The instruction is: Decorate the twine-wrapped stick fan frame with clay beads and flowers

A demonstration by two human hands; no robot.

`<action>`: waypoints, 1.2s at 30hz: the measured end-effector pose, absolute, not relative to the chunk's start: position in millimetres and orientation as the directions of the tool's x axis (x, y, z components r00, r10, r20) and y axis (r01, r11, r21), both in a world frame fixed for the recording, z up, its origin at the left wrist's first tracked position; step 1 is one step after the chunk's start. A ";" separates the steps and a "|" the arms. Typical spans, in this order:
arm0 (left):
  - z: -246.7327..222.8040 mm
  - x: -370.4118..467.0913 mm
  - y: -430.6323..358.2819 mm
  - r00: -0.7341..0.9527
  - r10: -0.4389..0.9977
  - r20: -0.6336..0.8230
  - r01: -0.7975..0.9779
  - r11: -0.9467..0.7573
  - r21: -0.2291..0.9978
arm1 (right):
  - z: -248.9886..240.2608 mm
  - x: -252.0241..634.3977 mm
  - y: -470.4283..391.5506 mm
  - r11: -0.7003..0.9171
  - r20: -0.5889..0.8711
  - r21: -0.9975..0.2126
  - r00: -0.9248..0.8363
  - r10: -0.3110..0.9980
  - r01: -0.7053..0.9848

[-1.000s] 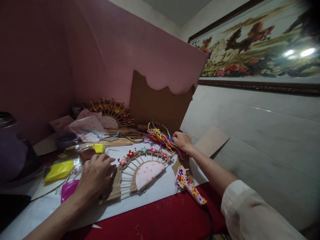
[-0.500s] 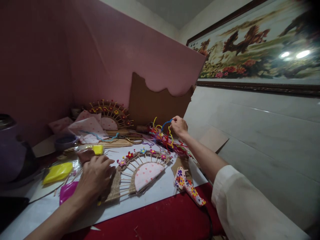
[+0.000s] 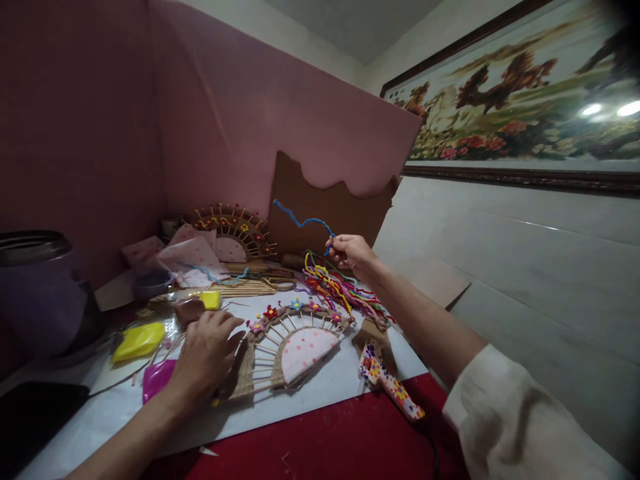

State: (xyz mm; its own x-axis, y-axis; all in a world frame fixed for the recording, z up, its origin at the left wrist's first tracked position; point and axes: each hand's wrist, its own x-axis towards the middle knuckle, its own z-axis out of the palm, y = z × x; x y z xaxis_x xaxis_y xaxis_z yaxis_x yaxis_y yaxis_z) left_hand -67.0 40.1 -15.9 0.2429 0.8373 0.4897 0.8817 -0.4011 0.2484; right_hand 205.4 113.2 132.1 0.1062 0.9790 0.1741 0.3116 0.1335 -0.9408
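My right hand [image 3: 350,253] pinches a wavy blue pipe cleaner [image 3: 301,223] near one end. Its free end reaches up and left in front of the brown cardboard. Below lies a heap of mixed-colour pipe cleaners [image 3: 340,290]. My left hand [image 3: 213,350] rests on the table, fingers loosely bent and apart, by the left end of a half-round fan-like craft [image 3: 309,353]. That craft has thin sticks, a twine-wrapped rim, small bright flowers along its arc and a pink-dotted white centre. The left fingertips are partly hidden, and I see nothing held in them.
A floral-patterned glue gun [image 3: 393,387] lies at the right on the white sheet's edge. Yellow [image 3: 139,341] and magenta packets [image 3: 157,380] sit at the left. Behind are a second decorated half-round craft [image 3: 235,230], sticks, scissors [image 3: 280,283] and brown cardboard [image 3: 330,207].
My right hand has drawn the blue pipe cleaner out of the heap and moved slightly left with it. The heap has settled looser. My left hand stays beside the craft; the view has shifted slightly.
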 end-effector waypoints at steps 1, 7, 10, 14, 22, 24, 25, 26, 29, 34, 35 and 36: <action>-15.9 -66.5 40.0 0.246 0.823 0.512 0.861 -0.428 0.276 | 128.0 201.0 101.9 0.114 0.133 -0.959 0.057 0.989 0.258; -4.3 -58.4 31.0 0.208 0.750 0.628 0.565 -0.616 0.549 | 94.4 170.1 27.4 -0.010 -0.017 -0.998 -0.116 0.993 0.057; 6.9 -52.7 20.2 0.201 0.814 0.545 0.374 -0.578 0.725 | 71.4 151.2 1.9 -0.123 -0.106 -0.989 -0.194 0.975 -0.082; 14.2 -48.2 10.0 0.289 0.853 0.435 0.141 -0.487 0.862 | 43.6 125.7 -9.0 -0.103 -0.099 -0.995 -0.187 0.977 -0.012; 13.0 -52.3 17.1 0.213 0.962 0.173 -0.391 -0.078 0.917 | 16.1 106.7 -6.9 -0.216 -0.231 -0.973 -0.415 0.880 0.084; 14.9 -55.2 17.5 0.221 0.964 0.150 -0.451 -0.036 0.892 | 9.3 109.2 -6.8 -0.215 -0.207 -0.976 -0.430 0.879 0.029; 16.0 -56.5 17.0 0.239 0.961 0.139 -0.465 -0.013 0.885 | 6.1 110.7 -6.6 -0.227 -0.205 -0.974 -0.432 0.878 0.001; 16.9 -57.5 16.3 0.257 0.958 0.124 -0.473 0.013 0.881 | 3.4 112.4 -6.5 -0.247 -0.212 -0.969 -0.443 0.871 -0.021; 17.9 -58.7 15.6 0.281 0.957 0.067 -0.500 0.086 0.862 | -0.7 117.3 -7.5 -0.307 -0.248 -0.951 -0.484 0.839 -0.046; 15.0 -59.4 24.5 0.211 0.974 0.079 -0.528 0.046 0.848 | 3.6 123.4 -12.4 -0.297 -0.250 -0.955 -0.495 0.832 -0.019; 14.2 -60.2 26.9 0.192 0.978 0.075 -0.525 0.038 0.850 | 4.3 124.2 -12.8 -0.279 -0.239 -0.960 -0.482 0.843 -0.011; 13.5 -61.3 29.0 0.171 0.983 0.068 -0.523 0.032 0.852 | 4.6 124.9 -12.6 -0.250 -0.223 -0.968 -0.458 0.861 0.003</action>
State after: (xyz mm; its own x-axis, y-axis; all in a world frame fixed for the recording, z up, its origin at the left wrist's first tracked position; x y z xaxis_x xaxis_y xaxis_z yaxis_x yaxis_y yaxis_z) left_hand -61.3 29.0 13.5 0.1711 0.9829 0.0677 -0.5227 0.0324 0.8519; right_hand 124.9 -12.6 4.6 -0.4576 0.8606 -0.2234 0.0030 -0.2498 -0.9683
